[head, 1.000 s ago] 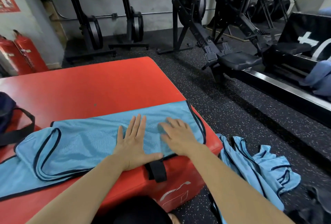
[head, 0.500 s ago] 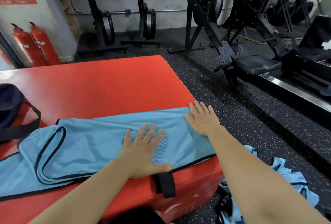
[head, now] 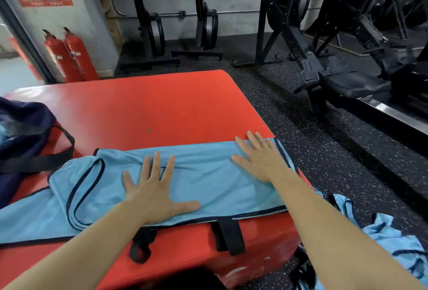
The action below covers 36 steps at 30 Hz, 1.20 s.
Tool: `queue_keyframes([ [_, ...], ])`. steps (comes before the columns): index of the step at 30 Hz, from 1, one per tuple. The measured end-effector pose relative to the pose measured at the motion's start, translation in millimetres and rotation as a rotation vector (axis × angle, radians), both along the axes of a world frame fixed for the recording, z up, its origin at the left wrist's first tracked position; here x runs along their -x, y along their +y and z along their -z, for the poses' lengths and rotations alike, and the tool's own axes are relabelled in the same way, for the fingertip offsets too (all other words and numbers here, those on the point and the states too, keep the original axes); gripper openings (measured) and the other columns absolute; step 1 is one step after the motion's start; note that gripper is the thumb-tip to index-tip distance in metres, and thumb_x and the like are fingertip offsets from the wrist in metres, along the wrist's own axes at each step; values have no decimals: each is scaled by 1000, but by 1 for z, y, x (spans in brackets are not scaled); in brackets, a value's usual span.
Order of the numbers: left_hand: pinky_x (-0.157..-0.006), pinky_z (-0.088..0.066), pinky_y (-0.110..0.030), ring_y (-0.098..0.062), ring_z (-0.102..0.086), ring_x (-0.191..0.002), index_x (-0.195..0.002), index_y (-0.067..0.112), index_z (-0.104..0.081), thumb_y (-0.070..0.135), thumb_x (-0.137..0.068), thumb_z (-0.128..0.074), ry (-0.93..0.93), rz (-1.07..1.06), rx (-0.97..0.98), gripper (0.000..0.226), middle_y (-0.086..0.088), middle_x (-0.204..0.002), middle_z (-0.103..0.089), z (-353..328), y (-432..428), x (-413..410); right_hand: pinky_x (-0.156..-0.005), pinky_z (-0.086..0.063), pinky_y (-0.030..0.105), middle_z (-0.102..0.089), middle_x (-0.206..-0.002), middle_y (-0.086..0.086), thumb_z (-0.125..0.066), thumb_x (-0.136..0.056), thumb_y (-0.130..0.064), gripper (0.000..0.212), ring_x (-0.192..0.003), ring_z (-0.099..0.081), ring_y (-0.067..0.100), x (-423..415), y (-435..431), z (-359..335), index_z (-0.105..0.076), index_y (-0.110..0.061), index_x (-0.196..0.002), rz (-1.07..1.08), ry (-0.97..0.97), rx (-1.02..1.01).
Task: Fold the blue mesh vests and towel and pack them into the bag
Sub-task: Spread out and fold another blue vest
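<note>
Left hand (head: 152, 194) and right hand (head: 261, 160) lay flat and wide, palms down, holding nothing, pressing on the folded vest (head: 208, 187). Left was near its middle, right at its right end by the corner of the red box (head: 162, 104). The vest stretched along the box's near edge. A dark bag (head: 20, 132) sat on the box at far left. More vests (head: 389, 238) lay heaped on the floor (head: 324, 150), right of the box.
</note>
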<state>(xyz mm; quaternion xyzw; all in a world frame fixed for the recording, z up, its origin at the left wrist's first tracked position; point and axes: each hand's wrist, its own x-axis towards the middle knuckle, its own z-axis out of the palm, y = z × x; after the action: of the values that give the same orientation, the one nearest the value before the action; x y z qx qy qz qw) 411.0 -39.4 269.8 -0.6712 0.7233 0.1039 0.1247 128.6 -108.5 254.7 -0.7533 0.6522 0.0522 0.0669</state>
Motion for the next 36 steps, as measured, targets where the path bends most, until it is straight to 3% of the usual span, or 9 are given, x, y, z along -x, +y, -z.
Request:
queue_keyframes([
  [8,-110,5,-72,-28,32,-144,-145,40,32,111,-28,-19,18,-216,-133,146,-2,-154,40,-12,22,-23,-122,5,43,15,-163,8,-7,-96,-66,75,-150,14,24,19,-13,-8,10,-23,-156,179,34,-40],
  [11,-109,4,-73,-31,31,-144,-147,37,29,110,-30,-21,31,-231,-142,147,-4,-155,38,-16,26,-22,-120,9,48,14,-162,11,-6,-98,-61,75,-149,16,26,-9,1,-21,11,-15,-155,170,96,71],
  [15,-108,3,-74,-32,28,-145,-150,38,24,109,-36,-26,44,-230,-122,144,-6,-157,35,-18,22,-22,-117,11,53,19,-162,3,-7,-91,-71,79,-149,19,24,-87,39,-22,12,-29,-154,-75,-71,49],
  [19,-109,-6,-69,-33,20,-148,-150,44,20,107,-44,-27,81,-344,-102,132,-6,-160,27,-20,31,-42,-116,4,58,17,-163,0,11,-70,-80,97,-149,15,24,-107,56,0,9,-33,-155,-34,-25,3],
  [23,-111,-7,-65,-38,0,-149,-148,45,23,105,-51,-23,71,-477,-110,123,-9,-162,17,-22,53,-82,-115,0,58,16,-163,-1,-7,-89,-75,78,-149,14,25,-107,55,-1,8,-36,-155,-20,21,14],
  [28,-109,1,-70,-33,11,-150,-151,45,14,103,-55,-17,37,-523,-70,116,-8,-163,16,-20,71,-120,-115,1,59,21,-162,0,-9,-91,-74,76,-149,17,25,-112,56,-8,14,-36,-153,16,41,-62],
  [30,-111,-9,-64,-31,-2,-150,-154,39,2,96,-69,-21,44,-449,30,106,-10,-164,3,-23,71,-132,-116,1,59,21,-162,2,-12,-92,-73,77,-149,17,25,-118,59,-13,14,-34,-154,34,36,-90],
  [33,-105,-29,-47,-28,-35,-137,-148,27,-29,73,-90,-34,15,-318,331,74,-5,-149,-40,-36,62,-158,-117,0,58,17,-163,3,-18,-94,-70,77,-150,14,23,-134,66,-16,10,-33,-154,24,-6,-77],
  [36,-97,-34,-41,-26,-46,-123,-134,22,-46,54,-95,-45,-139,-233,433,50,0,-130,-56,-50,50,-191,-117,1,58,14,-163,3,-19,-95,-67,74,-150,13,22,-154,70,-17,9,-33,-155,-7,-50,-63],
])
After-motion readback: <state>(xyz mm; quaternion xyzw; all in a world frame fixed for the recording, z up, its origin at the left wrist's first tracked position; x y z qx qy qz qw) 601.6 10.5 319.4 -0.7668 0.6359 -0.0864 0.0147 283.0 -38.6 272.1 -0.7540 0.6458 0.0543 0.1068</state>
